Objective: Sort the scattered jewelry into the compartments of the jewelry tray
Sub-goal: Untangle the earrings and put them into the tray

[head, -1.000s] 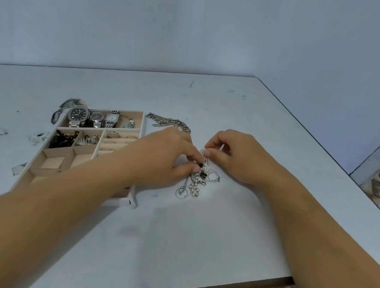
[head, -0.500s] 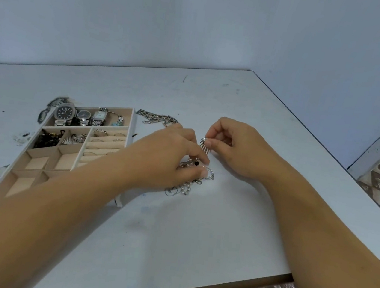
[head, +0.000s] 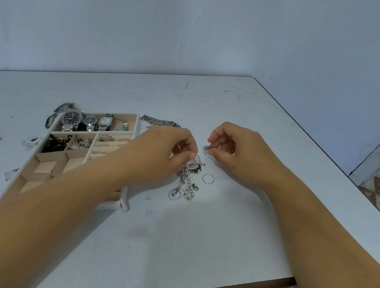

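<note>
right hand [head: 243,155] just pinched a spiky charm [head: 206,149] free of the tangle [head: 188,175], left hand [head: 158,154] pinches the tangle's top, 1 piece ready for the tray [head: 123,204]

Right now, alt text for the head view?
The left hand pinches a tangle of silver jewelry on the white table; the right hand holds a small fan-shaped piece beside it. The jewelry tray, holding watches, sits left.
</note>
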Tool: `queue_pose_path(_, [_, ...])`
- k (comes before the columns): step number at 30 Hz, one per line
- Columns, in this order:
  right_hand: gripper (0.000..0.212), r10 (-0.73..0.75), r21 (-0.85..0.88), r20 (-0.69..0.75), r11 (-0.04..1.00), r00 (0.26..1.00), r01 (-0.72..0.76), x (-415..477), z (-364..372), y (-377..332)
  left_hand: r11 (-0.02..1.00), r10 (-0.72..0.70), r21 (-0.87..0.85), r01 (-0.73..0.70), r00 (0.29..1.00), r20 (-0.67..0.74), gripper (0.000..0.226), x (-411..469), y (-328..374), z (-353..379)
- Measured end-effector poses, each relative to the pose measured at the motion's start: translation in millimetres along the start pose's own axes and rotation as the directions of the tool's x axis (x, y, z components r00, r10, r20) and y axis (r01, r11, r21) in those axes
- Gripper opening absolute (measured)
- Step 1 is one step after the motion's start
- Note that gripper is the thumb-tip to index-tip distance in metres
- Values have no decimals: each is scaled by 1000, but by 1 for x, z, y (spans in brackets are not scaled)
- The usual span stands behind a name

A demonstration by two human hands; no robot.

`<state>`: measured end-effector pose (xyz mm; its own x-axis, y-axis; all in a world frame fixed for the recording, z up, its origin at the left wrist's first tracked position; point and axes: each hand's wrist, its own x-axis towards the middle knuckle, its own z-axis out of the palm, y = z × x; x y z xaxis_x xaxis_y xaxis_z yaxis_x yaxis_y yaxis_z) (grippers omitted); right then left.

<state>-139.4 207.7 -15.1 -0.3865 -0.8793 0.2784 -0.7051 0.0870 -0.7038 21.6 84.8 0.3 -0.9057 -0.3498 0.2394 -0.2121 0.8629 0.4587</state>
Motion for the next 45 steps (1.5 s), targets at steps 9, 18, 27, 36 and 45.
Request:
queue_pose_path(9, [10,-129,-17,-55,992,990,129,-3,16,-20,997,-42,55,49,992,-118,7,-35,-14,-35])
queue_pose_path(18, [12,-385,-167,48,906,921,388,8,47,-77,990,-113,57,132,960,-257,10,-99,-56,-89])
queue_pose_path(27, [8,-434,-139,90,886,896,443,39,97,-130,983,-168,9,182,925,-341,9,-130,-103,-121])
queue_pose_path(36, [9,-378,-125,52,916,924,382,61,129,-129,991,-134,-44,126,952,-277,12,-132,-129,-114])
queue_pose_path(45, [11,-448,-89,-20,891,894,445,55,134,-114,995,-95,-15,95,952,-292,7,-145,-140,-102])
